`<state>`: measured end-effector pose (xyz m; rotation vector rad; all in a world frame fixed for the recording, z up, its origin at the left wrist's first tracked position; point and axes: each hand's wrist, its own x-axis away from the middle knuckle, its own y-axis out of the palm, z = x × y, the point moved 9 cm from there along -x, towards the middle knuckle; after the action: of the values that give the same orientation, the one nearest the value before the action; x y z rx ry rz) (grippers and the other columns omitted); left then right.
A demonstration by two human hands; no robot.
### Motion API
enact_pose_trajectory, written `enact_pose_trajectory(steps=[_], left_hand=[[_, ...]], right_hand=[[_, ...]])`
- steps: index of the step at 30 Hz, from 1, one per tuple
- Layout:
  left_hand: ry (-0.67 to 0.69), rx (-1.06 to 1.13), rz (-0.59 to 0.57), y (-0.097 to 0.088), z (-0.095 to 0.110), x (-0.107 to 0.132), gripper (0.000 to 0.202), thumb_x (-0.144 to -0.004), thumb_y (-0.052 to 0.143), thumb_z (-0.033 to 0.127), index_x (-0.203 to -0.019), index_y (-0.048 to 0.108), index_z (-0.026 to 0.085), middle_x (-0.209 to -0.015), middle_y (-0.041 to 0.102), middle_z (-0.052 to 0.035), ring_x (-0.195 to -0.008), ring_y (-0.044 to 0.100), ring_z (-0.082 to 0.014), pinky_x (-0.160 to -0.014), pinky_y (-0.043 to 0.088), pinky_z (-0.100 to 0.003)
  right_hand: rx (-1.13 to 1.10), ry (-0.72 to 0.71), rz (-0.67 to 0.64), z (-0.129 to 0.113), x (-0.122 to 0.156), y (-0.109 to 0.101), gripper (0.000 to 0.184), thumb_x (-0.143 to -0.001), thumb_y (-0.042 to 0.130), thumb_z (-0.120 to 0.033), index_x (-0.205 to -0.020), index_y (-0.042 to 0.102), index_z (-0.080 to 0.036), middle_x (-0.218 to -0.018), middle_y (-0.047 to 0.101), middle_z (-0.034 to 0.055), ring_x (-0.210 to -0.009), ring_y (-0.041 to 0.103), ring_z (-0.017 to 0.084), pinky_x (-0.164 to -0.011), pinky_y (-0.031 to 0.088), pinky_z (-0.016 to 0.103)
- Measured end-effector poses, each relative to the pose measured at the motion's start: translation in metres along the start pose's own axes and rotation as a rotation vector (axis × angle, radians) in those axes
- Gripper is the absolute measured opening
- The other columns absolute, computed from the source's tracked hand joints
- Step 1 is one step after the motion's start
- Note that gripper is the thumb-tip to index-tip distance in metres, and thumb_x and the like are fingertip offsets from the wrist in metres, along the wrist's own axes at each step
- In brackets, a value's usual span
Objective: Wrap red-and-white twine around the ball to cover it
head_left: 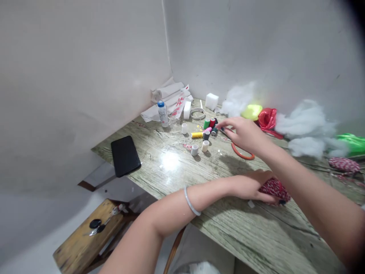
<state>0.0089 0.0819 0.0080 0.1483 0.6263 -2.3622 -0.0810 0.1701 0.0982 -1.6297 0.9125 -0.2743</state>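
My left hand (253, 185), at the table's front right, is wrapped round a stuffed-looking piece of red, white and dark speckled fabric (273, 190). Part of the piece is hidden behind my right forearm. Farther back, my right hand (242, 131) reaches over the table with its fingers stretched out. Its fingertips are beside a dark green thread spool (213, 131) and a red spool (212, 122); I see nothing held between them. An orange-handled tool (243, 155), which looks like scissors, lies partly under this hand. Near the spools are a green one (206, 123) and a yellow one (196, 135).
White stuffing (302, 125) and shiny red wrapping (267, 118) lie along the back wall. Another speckled piece (344, 164) is at the right. A blue-capped bottle (162, 114), a tape roll (197, 113) and a black phone (125, 156) are on the left. A wooden stool (82, 243) stands below.
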Motion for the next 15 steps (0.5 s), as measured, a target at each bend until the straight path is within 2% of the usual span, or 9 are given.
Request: enact_pose_trajectory(steps=[2,4,6,8,11,13,15], left_hand=[[0.009,-0.053,0.019,0.000,-0.002,0.000,0.073,-0.084,0.067,0.036,-0.144,0.035,0.009,-0.151,0.044,-0.0150,-0.138,0.045,-0.0273,-0.115,0.035,-0.031],[-0.003,-0.069,0.023,0.000,-0.005,-0.001,0.073,-0.082,0.068,0.038,-0.142,0.038,0.009,-0.148,0.048,-0.0148,-0.136,0.048,-0.0278,-0.114,0.036,-0.030],[0.003,-0.064,0.022,-0.001,-0.006,-0.001,0.075,-0.080,0.071,0.037,-0.141,0.039,0.008,-0.144,0.052,-0.0157,-0.132,0.051,-0.0291,-0.112,0.039,-0.032],[0.012,-0.068,0.029,-0.002,-0.007,-0.002,0.078,-0.078,0.073,0.037,-0.142,0.039,0.008,-0.142,0.054,-0.0164,-0.131,0.052,-0.0298,-0.111,0.041,-0.033],[0.023,-0.099,0.019,-0.001,-0.009,-0.004,0.073,-0.078,0.073,0.038,-0.138,0.045,0.006,-0.141,0.054,-0.0181,-0.129,0.054,-0.0298,-0.110,0.042,-0.032],[0.025,-0.114,0.015,0.001,-0.012,-0.005,0.069,-0.078,0.072,0.037,-0.135,0.048,0.005,-0.140,0.055,-0.0191,-0.129,0.054,-0.0299,-0.110,0.042,-0.031],[0.012,-0.112,0.025,0.001,-0.014,-0.005,0.068,-0.078,0.073,0.035,-0.134,0.048,0.006,-0.140,0.055,-0.0180,-0.129,0.054,-0.0296,-0.110,0.041,-0.031]], right_hand=[[0.070,0.049,-0.075,0.014,-0.035,0.016,0.030,-0.089,0.049,-0.015,-0.106,0.073,-0.020,-0.108,0.073,0.0071,-0.101,0.064,0.024,-0.084,0.046,0.032],[0.149,0.116,-0.217,0.027,-0.060,0.038,0.037,-0.091,0.043,-0.012,-0.114,0.070,-0.019,-0.114,0.071,0.0079,-0.104,0.064,0.023,-0.083,0.045,0.031],[0.186,0.126,-0.340,0.033,-0.075,0.055,0.035,-0.086,0.048,-0.008,-0.110,0.071,-0.019,-0.108,0.073,0.0083,-0.099,0.065,0.023,-0.077,0.045,0.029],[0.197,0.102,-0.456,0.034,-0.080,0.068,0.033,-0.073,0.064,-0.007,-0.102,0.073,-0.020,-0.098,0.073,0.0068,-0.089,0.066,0.023,-0.069,0.045,0.028],[0.189,0.060,-0.567,0.033,-0.076,0.079,0.056,-0.056,0.081,-0.010,-0.110,0.068,-0.021,-0.098,0.071,0.0051,-0.082,0.064,0.021,-0.062,0.043,0.025],[0.180,0.041,-0.562,0.030,-0.073,0.081,0.063,-0.059,0.083,-0.020,-0.119,0.062,-0.021,-0.104,0.069,0.0060,-0.085,0.063,0.021,-0.063,0.043,0.025],[0.179,0.031,-0.534,0.027,-0.071,0.083,0.050,-0.070,0.077,-0.028,-0.117,0.062,-0.022,-0.105,0.069,0.0054,-0.087,0.062,0.020,-0.065,0.043,0.025]])
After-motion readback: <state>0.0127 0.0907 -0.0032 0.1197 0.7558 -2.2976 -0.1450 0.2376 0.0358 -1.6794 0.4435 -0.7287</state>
